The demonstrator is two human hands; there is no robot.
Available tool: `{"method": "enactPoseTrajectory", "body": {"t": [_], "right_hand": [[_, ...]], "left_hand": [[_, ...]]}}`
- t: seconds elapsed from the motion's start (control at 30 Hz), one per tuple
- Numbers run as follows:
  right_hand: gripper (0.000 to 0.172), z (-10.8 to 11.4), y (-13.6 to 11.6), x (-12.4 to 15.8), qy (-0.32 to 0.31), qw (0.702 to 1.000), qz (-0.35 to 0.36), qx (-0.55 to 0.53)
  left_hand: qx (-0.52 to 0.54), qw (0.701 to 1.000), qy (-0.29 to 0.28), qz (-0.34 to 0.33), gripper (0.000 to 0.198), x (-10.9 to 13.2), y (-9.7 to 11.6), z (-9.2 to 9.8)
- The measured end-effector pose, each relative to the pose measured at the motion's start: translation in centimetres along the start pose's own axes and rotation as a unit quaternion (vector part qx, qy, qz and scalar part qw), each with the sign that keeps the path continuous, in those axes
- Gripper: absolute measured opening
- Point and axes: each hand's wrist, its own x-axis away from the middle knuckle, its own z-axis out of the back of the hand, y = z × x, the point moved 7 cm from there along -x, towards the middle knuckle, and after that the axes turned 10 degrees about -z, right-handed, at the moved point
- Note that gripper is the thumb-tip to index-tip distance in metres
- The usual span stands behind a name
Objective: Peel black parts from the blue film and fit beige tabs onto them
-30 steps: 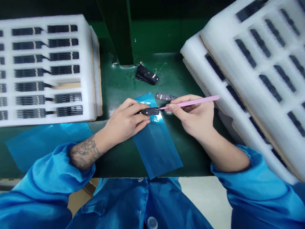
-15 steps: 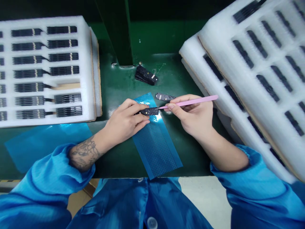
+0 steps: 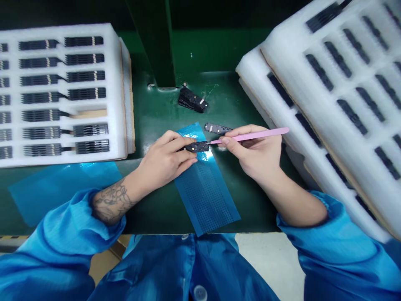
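My left hand (image 3: 169, 156) is closed on a small black electronic part (image 3: 199, 146), gripping its left end between thumb and fingers. That part lies over a blue sheet (image 3: 213, 192) marked with rows of tiny dark pieces. Pink tweezers (image 3: 257, 134) are pinched in my right hand (image 3: 258, 150), their fine tip touching the right end of the black part. Whether the tip holds anything is too small to tell. Just behind my right fingers lies another black part (image 3: 216, 128), partly covered by them.
A pile of black parts (image 3: 192, 100) sits farther back near a green post (image 3: 159, 50). White foam trays (image 3: 114, 100) filled with black parts stand at left, and more stacked foam trays (image 3: 282, 46) lean at right. Another blue sheet (image 3: 65, 184) lies at the left front.
Both hands keep nearly the same place. The tweezers' rear end has shifted very slightly right, and the view has moved a little.
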Motion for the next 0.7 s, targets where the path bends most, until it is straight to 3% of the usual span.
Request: {"method": "enactPoseTrajectory", "body": {"t": [0.27,0.7], "right_hand": [[0.013,-0.2,0.25,-0.02,-0.021,0.999,-0.013,-0.021],[0.015,-0.19,0.32,0.16,-0.005,1.0,-0.01,0.008]], "left_hand": [[-0.004,1.0,-0.003,0.002,0.01,0.14,0.0,-0.19],[0.003,1.0,-0.003,0.008,0.008,0.0,-0.04,0.0]]}}
